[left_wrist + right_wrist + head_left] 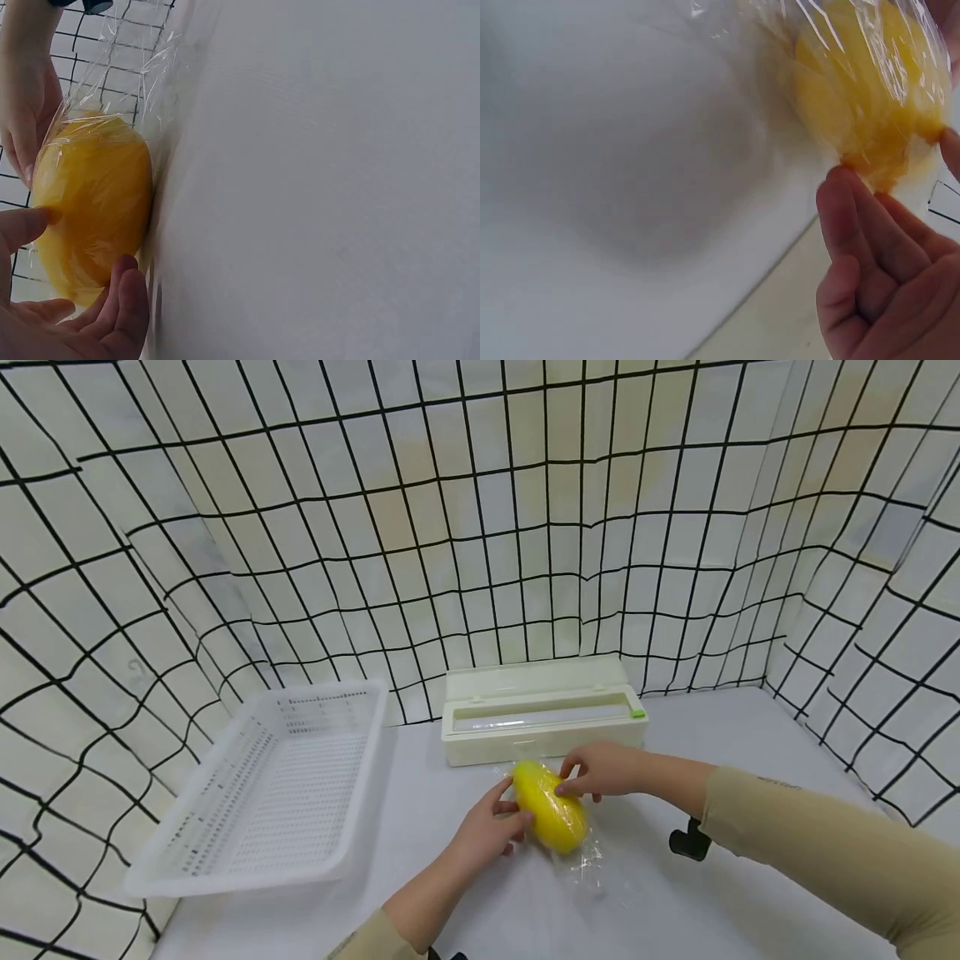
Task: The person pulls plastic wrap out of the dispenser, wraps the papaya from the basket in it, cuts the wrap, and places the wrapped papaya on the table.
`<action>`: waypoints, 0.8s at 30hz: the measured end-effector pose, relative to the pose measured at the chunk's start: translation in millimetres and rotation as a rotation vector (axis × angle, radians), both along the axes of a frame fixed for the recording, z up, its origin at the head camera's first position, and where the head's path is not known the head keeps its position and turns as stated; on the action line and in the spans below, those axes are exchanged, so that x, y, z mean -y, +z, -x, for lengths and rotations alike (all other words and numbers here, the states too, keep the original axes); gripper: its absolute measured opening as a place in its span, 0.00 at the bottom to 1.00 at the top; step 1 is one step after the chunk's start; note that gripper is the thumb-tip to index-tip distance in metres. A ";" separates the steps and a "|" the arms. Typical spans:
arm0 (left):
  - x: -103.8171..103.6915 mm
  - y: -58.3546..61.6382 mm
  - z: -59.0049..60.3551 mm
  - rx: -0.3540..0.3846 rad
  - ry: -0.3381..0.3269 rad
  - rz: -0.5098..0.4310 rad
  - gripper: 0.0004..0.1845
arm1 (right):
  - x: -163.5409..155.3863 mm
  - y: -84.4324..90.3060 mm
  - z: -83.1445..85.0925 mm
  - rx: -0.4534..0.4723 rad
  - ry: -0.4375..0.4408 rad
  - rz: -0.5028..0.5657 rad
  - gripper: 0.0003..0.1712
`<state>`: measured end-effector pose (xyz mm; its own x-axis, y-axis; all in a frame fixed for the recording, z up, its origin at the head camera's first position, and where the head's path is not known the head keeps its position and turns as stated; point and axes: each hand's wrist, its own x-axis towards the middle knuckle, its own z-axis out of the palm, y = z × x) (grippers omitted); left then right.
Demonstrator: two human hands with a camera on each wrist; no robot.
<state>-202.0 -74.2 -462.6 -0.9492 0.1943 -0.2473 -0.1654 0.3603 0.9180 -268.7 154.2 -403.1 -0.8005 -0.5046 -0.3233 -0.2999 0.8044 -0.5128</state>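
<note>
A smooth, oblong yellow fruit (551, 810), mango-like in shape, is wrapped in clear plastic film (588, 864). Loose film trails from its near end over the white tabletop. My left hand (483, 831) holds the fruit's left side, thumb on top and fingers curled around beneath, as the left wrist view shows. From the far right, my right hand (607, 770) pinches the film-covered fruit between thumb and fingertips. In the right wrist view, those fingertips press the gathered film at the end of the fruit (862, 82).
Behind the fruit stands a cream film dispenser box (543, 743), its lid (536, 678) raised and a roll of film (540, 718) inside. A white perforated plastic basket (356, 802) sits at the left. Black-gridded white sheeting (487, 527) encloses the table's back and sides.
</note>
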 end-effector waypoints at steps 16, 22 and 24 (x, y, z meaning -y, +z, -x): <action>-3.3 -5.2 14.7 -0.023 -0.043 0.030 0.43 | -12.9 -22.5 -19.5 -0.029 -0.194 0.157 0.22; -0.4 -2.7 10.8 -0.076 -0.027 0.044 0.41 | -14.8 -22.3 -23.3 -0.115 -0.228 0.096 0.25; 1.4 0.3 6.0 -0.126 -0.033 0.091 0.37 | -18.2 -21.5 -26.5 -0.183 -0.226 0.068 0.26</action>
